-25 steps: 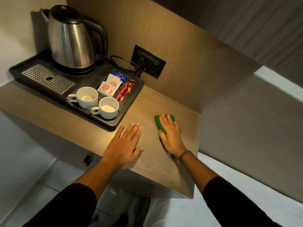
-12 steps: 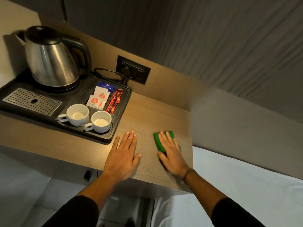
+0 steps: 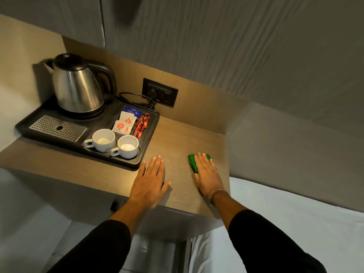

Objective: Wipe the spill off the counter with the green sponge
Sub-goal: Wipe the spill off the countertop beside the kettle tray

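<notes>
Head view: right hand [image 3: 206,174] flat on green sponge [image 3: 192,163] — left hand [image 3: 150,181] flat, empty; sachet print unreadable.

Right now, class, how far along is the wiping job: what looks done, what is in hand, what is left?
Done: the sponge is on the counter. In hand: the right hand presses flat on it; the left hand rests flat beside it. Left: no spill is visible, so I cannot tell how much wiping remains.

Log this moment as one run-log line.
step: wiping | right hand: flat, pressing green sponge on counter | left hand: flat on counter, empty | spill: not discernible
</notes>
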